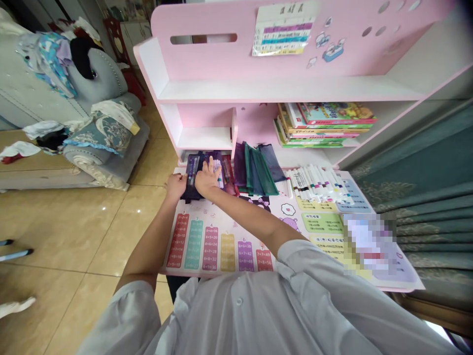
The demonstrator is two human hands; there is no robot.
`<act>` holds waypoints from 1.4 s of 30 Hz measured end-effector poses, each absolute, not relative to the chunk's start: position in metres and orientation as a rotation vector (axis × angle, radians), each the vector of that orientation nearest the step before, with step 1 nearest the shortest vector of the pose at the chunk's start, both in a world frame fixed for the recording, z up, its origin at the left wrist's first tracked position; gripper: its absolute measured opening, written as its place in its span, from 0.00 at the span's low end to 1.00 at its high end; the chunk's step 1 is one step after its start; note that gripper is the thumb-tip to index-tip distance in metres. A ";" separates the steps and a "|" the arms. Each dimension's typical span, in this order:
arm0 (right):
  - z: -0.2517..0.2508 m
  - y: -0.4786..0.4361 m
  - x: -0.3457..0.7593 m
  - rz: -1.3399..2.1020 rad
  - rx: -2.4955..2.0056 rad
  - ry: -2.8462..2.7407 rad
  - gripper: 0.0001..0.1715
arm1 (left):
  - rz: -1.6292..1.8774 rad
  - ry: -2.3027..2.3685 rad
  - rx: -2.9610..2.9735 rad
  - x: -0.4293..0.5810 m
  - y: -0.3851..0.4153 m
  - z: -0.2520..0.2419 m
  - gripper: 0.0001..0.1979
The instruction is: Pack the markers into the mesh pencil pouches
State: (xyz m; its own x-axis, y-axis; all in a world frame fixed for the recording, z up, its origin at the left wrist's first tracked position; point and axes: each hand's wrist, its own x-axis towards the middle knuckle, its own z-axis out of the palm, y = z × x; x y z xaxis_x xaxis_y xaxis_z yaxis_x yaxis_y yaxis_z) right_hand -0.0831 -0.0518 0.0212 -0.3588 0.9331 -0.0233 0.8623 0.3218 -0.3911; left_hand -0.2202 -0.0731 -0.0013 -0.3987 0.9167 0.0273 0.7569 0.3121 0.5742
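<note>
A dark blue mesh pouch [192,172] with markers inside lies at the back left of the desk. My left hand [175,187] is at its left edge, fingers curled in against it. My right hand [207,178] lies with fingers spread over a purple mesh pouch [219,160] that also has markers in it. Just right of that is a red mesh pouch [229,176] with contents showing through. Flat-looking green mesh pouches [260,170], a purple one [240,165] and a grey-blue one [272,162] overlap farther right.
Loose white markers [318,182] with coloured ends lie in a heap on the right of the desk. Behind them a stack of books [325,125] sits in the pink shelf unit [207,64]. A blurred-out item [369,244] is at the front right, near a curtain [424,197].
</note>
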 end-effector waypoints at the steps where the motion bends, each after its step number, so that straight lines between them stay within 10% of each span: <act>1: 0.020 -0.049 -0.084 0.497 -1.641 -2.402 0.30 | 0.724 2.300 1.512 -0.219 -0.072 -0.002 0.19; 31: 0.009 -0.114 0.011 0.288 -1.382 -2.126 0.13 | 0.683 2.528 1.410 -0.193 -0.082 0.005 0.17; 42: -0.058 -0.185 0.156 -0.013 -1.448 -1.811 0.07 | 0.734 2.011 2.237 -0.031 -0.104 0.017 0.12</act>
State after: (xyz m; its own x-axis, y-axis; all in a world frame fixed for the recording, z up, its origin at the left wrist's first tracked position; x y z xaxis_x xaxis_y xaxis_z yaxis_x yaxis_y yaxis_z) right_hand 0.1561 -0.1852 -0.0584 -0.0253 0.8153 0.5785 0.8236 0.3450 -0.4502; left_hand -0.0312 -0.1044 0.0171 0.0444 0.9488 0.3129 0.9270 -0.1558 0.3411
